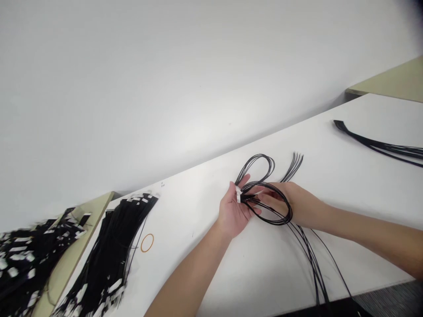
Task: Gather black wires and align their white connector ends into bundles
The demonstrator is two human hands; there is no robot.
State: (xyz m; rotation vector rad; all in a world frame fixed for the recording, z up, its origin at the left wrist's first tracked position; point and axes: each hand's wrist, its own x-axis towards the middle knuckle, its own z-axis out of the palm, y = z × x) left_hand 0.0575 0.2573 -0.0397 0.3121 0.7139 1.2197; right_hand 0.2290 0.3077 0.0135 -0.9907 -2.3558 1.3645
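Black cables (287,200) are looped in coils between my two hands above the white table. My left hand (234,211) is closed on the bundle, its thumb beside a small white label or connector (238,194). From the right, my right hand (280,198) reaches through the loops, its fingers pinching the cables near the white piece; the loops partly cover these fingers. Several cable ends with bright tips (297,156) stick out beyond my right hand. Other lengths of the cables hang down over the table's front edge.
An orange rubber band (147,243) lies on the white table (211,273). At left is a large pile of black cables (115,246) with white labels, and another pile (33,259) on a beige surface. More black cables (373,143) lie at right. A pale wall rises behind.
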